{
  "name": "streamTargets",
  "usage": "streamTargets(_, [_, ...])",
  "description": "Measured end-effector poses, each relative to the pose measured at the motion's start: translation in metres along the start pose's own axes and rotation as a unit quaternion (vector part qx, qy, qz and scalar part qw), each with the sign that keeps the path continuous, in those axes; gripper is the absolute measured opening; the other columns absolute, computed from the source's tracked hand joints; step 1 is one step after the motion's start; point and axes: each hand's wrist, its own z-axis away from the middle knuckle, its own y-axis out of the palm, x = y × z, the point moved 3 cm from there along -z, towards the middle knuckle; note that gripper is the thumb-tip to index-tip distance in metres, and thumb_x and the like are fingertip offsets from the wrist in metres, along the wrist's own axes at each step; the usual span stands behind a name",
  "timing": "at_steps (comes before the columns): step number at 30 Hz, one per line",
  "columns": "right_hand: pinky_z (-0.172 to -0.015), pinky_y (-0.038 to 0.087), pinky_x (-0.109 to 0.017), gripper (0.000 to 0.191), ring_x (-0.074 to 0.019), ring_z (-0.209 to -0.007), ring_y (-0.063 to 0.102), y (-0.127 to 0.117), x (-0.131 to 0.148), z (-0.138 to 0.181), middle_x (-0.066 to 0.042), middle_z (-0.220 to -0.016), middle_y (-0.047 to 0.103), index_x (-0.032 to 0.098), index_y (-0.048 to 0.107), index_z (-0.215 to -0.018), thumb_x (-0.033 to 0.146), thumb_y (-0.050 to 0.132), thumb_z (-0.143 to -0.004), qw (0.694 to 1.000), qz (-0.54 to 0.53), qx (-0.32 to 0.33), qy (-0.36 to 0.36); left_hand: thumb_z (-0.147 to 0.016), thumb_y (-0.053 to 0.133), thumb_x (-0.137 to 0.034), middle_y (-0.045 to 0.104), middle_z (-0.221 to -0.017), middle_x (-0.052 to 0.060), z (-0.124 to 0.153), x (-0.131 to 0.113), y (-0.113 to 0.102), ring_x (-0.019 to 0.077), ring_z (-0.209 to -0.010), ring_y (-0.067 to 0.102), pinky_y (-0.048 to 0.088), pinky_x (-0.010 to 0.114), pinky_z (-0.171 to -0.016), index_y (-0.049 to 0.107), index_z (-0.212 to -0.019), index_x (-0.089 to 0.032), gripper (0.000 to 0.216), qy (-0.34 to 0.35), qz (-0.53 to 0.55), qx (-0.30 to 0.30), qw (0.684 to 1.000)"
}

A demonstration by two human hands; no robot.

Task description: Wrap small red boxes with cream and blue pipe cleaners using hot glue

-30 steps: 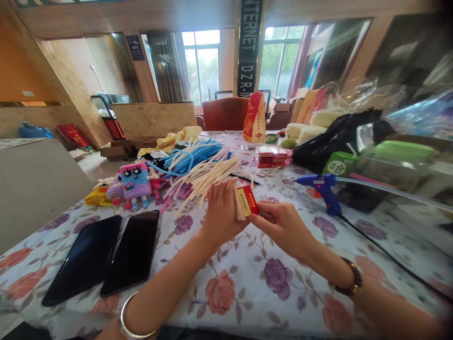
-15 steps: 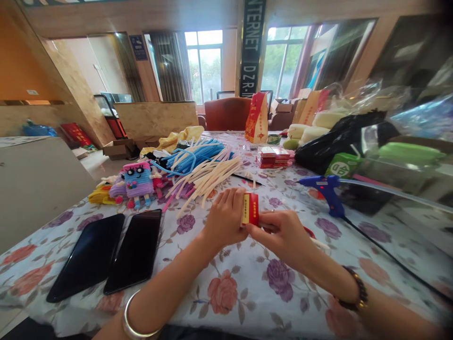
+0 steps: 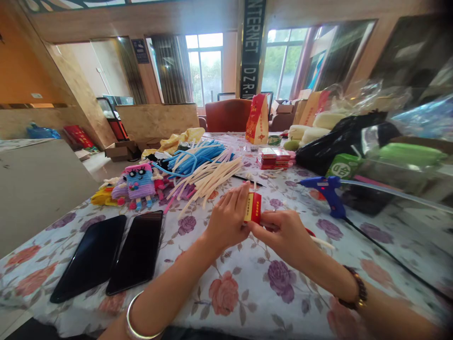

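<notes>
Both of my hands hold one small red and cream box (image 3: 253, 208) just above the flowered tablecloth (image 3: 244, 288). My left hand (image 3: 226, 221) wraps its left side, fingers closed along the box. My right hand (image 3: 281, 232) pinches the box's lower right end with thumb and fingers. A red-handled tool (image 3: 311, 233) and a thin white stick (image 3: 323, 243) poke out from behind my right hand. A heap of cream, blue and pink fuzzy sticks (image 3: 203, 170) lies just beyond the hands.
Two dark phones (image 3: 113, 255) lie side by side at the left. A knitted doll (image 3: 138, 182) rests behind them. A blue glue gun (image 3: 327, 189) with its black cord (image 3: 389, 257) stands at the right, with stacked red boxes (image 3: 273, 158), a black bag (image 3: 336, 137) and a red paper bag (image 3: 257, 119) farther back.
The box has turned between my hands from its broad face to its narrow edge and dropped a little toward the table. My hands stayed together at the same place.
</notes>
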Motion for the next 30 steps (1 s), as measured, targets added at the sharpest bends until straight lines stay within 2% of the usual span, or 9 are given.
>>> streamTargets(4, [-0.042,0.016,-0.024,0.039,-0.0061,-0.046,0.021,0.000,-0.001,-0.002,0.006,-0.045,0.025,0.018,0.027,-0.047,0.031,0.052,-0.075,1.000,-0.006,-0.012,-0.009,-0.081,0.042,-0.031,0.047,-0.133,0.023,-0.001,-0.001,-0.002,0.0301,-0.122,0.047,0.040,0.041,-0.099,0.017,-0.141,-0.004,0.071,0.016,-0.019,-0.018,1.000])
streamTargets(8, [-0.043,0.017,-0.023,0.037,-0.0066,-0.048,0.023,0.000,-0.003,-0.004,0.005,-0.047,0.026,0.018,0.033,-0.048,0.035,0.051,-0.076,0.999,-0.044,0.004,0.016,-0.084,0.039,-0.025,0.046,-0.135,0.024,-0.002,-0.001,-0.004,0.0292,-0.126,0.044,0.038,0.041,-0.102,0.024,-0.139,-0.001,0.062,0.035,-0.041,-0.047,0.997])
streamTargets(14, [-0.040,0.017,-0.023,0.040,-0.0064,-0.043,0.024,-0.002,-0.008,-0.006,0.005,-0.046,0.030,0.015,0.057,-0.055,0.046,0.049,-0.079,0.986,-0.136,0.028,0.091,-0.086,0.047,-0.024,0.057,-0.125,0.018,-0.001,-0.001,-0.009,0.0246,-0.121,0.051,0.043,0.036,-0.101,0.038,-0.133,-0.009,0.051,0.050,-0.042,-0.111,0.992])
streamTargets(20, [-0.041,0.019,-0.023,0.044,-0.0066,-0.043,0.027,-0.002,-0.017,-0.006,0.005,-0.047,0.031,0.015,0.060,-0.058,0.052,0.049,-0.080,0.968,-0.209,0.043,0.130,-0.080,0.058,-0.020,0.064,-0.115,0.013,-0.003,0.002,-0.012,0.0223,-0.114,0.056,0.045,0.035,-0.100,0.044,-0.124,-0.014,0.047,-0.001,0.010,-0.144,0.990])
streamTargets(25, [-0.045,0.023,-0.024,0.043,-0.0083,-0.049,0.032,0.000,-0.026,-0.009,0.003,-0.054,0.039,0.016,0.062,-0.062,0.052,0.049,-0.081,0.955,-0.256,0.036,0.145,-0.078,0.060,-0.025,0.063,-0.116,0.011,-0.004,0.004,-0.012,0.0231,-0.115,0.055,0.039,0.039,-0.105,0.045,-0.123,-0.016,0.049,-0.007,0.017,-0.143,0.990])
streamTargets(30, [-0.049,0.027,-0.024,0.034,-0.0099,-0.054,0.035,-0.004,-0.026,-0.012,0.002,-0.058,0.041,0.017,0.059,-0.067,0.043,0.045,-0.083,0.959,-0.255,0.014,0.121,-0.075,0.065,-0.032,0.059,-0.123,0.011,-0.004,0.003,-0.008,0.0247,-0.117,0.053,0.036,0.042,-0.106,0.037,-0.131,-0.019,0.064,-0.026,0.044,-0.118,0.992])
